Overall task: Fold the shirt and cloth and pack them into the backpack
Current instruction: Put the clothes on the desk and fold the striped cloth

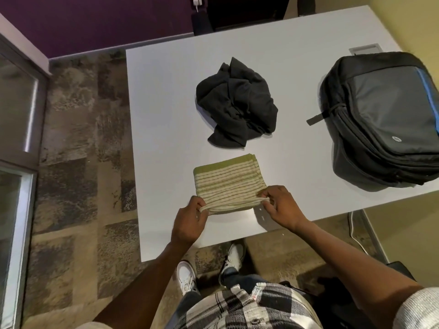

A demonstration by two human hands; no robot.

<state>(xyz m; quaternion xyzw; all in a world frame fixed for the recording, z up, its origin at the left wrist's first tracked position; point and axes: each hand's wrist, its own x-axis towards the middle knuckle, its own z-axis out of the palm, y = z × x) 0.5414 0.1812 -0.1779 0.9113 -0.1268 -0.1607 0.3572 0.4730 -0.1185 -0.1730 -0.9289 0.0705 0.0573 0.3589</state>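
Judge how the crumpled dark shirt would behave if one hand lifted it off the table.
The dark shirt lies in a loose heap of soft folds, so it would likely hang limp and unfurl when lifted. It looks like thin fabric, so probably light for its bulk. Pushed, it would probably bunch and drag on the table rather than slide neatly.

Legible markings: none confirmed.
Backpack (pixel 384 119), right of frame, bears a small round silver emblem on its front panel; its characters are too small to read.
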